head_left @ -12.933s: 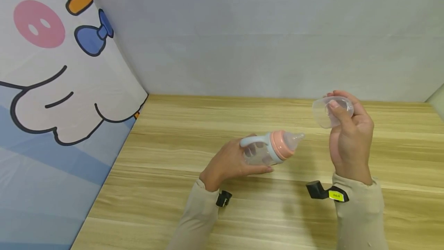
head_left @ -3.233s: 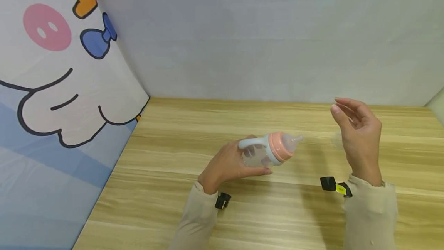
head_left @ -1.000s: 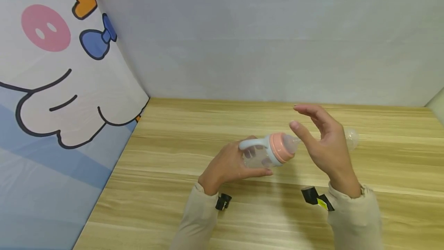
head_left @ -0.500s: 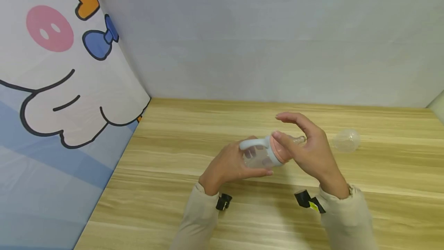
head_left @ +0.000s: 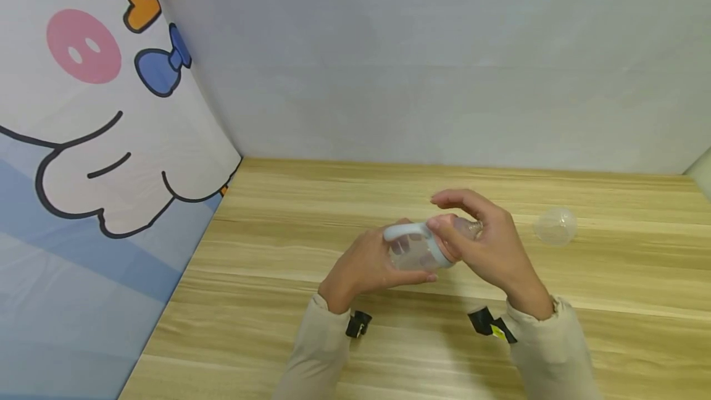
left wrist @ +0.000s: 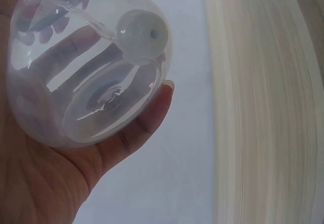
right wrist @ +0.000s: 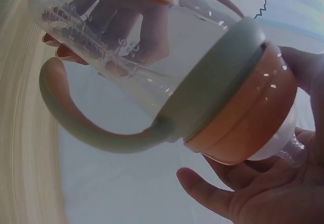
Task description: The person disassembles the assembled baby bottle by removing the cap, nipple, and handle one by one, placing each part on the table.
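Note:
My left hand (head_left: 361,267) holds a baby bottle (head_left: 411,252) tilted above the table, nipple end toward the right. The body is clear with pale blue handles; a straw with a white ball end (left wrist: 142,34) shows inside in the left wrist view. My right hand (head_left: 491,242) is around the nipple end, thumb over the pink collar (right wrist: 248,113). In the right wrist view its fingers are spread below the collar, one fingertip (right wrist: 187,177) standing apart from it. The clear nipple (right wrist: 293,152) lies in front of the palm. A clear dome cap (head_left: 557,226) sits on the table to the right.
The wood-grain table (head_left: 278,338) reaches back to a pale fabric wall (head_left: 422,66). A printed cartoon sheet (head_left: 111,141) borders it on the left. Both wrists wear small black cameras over beige sleeves (head_left: 547,338).
The right hand set the dome cap on the table, then moved left to the bottle's nipple end, bringing its thumb over the collar. The left hand keeps its hold and has barely moved.

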Demonstrator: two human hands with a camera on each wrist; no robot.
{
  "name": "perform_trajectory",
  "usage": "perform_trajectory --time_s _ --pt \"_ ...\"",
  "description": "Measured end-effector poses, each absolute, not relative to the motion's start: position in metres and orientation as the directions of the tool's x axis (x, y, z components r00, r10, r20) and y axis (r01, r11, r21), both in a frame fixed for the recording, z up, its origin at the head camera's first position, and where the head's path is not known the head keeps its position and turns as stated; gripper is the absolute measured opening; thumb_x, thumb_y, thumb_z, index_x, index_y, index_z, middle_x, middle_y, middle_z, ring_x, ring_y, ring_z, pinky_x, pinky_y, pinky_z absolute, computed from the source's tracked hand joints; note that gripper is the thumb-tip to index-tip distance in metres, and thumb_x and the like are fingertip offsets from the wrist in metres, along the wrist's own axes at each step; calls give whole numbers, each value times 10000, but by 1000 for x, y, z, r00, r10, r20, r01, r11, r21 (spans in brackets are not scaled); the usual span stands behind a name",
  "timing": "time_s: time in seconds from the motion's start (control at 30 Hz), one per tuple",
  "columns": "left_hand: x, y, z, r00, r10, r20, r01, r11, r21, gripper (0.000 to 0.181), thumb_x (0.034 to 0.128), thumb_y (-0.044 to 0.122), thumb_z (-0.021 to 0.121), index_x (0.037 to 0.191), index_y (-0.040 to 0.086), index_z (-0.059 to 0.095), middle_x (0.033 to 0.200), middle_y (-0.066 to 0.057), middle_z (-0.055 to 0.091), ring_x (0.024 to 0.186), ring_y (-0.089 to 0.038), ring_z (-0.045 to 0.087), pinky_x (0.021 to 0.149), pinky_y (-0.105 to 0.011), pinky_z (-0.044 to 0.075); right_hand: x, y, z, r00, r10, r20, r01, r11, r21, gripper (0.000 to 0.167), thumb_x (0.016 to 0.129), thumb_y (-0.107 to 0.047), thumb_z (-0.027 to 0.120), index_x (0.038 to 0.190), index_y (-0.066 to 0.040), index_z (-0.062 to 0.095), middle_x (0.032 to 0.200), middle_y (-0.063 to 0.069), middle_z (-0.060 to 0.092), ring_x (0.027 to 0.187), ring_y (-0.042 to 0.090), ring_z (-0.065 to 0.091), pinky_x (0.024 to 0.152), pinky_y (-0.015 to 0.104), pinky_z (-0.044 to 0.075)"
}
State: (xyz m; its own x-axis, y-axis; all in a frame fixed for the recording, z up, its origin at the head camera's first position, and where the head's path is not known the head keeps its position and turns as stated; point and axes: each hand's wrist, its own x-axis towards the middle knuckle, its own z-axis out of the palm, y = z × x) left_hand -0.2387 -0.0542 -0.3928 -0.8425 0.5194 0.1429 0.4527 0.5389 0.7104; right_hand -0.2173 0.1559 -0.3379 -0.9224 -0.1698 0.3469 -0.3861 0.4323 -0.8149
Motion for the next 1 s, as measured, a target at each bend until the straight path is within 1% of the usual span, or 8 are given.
perform_trajectory --time_s 0.13,0.27,0.5,0.63,0.7,0.77,0.87,1.0 --pt "-239 -55 -392 -839 525 145 461 541 704 630 764 577 819 1276 295 583 988 103 660 817 -43 609 697 -195 502 -217 154 -338 -928 -168 332 -372 422 -827 117 918 -174 749 1030 -177 715 1102 -7 719 1018 39 649 881 185 491" --pt "-239 -54 -392 -833 531 155 470 532 704 604 769 569 820 1261 301 594 990 107 656 818 -40 604 694 -193 498 -217 152 -338 -932 -144 333 -363 403 -841 65 912 -181 758 957 -157 717 983 12 720 860 90 659 754 209 526" --pt "-239 -54 -391 -842 519 146 447 521 727 571 753 568 833 1215 312 617 961 118 666 807 -31 612 700 -197 506 -217 143 -342 -926 -23 377 -367 295 -882 107 888 -156 782 839 -101 704 898 62 713 817 104 686 700 210 559" --pt "-239 -52 -391 -842 524 127 417 483 770 566 745 527 856 1209 301 625 986 96 691 838 -43 631 730 -211 522 -218 136 -344 -896 66 438 -419 194 -887 149 852 -52 794 762 -27 678 818 3 696 764 88 685 701 188 570" --pt "-240 -51 -391 -831 542 124 406 437 803 565 745 493 870 1216 294 628 1017 68 709 861 -66 649 746 -221 533 -218 134 -344 -875 99 475 -462 128 -878 165 834 9 789 732 10 660 785 -28 688 727 77 674 669 170 562" --pt "-239 -49 -391 -814 566 131 402 385 831 570 750 452 879 1235 289 629 1054 52 718 883 -84 658 756 -232 541 -218 133 -343 -844 121 523 -520 63 -852 178 817 65 779 702 20 650 757 -35 690 691 80 662 634 160 548" --pt "-237 -47 -387 -799 588 129 386 336 859 592 755 413 886 1271 306 616 1100 63 710 904 -107 660 752 -244 544 -218 134 -341 -801 125 586 -593 -22 -805 204 797 119 762 675 5 646 736 -20 696 668 95 658 585 155 519" --pt "-236 -45 -383 -797 592 118 365 318 875 610 754 377 894 1287 318 604 1122 94 688 919 -85 638 760 -266 546 -219 137 -339 -770 86 632 -638 -110 -762 222 765 190 735 675 7 647 741 3 700 696 121 677 620 170 537"
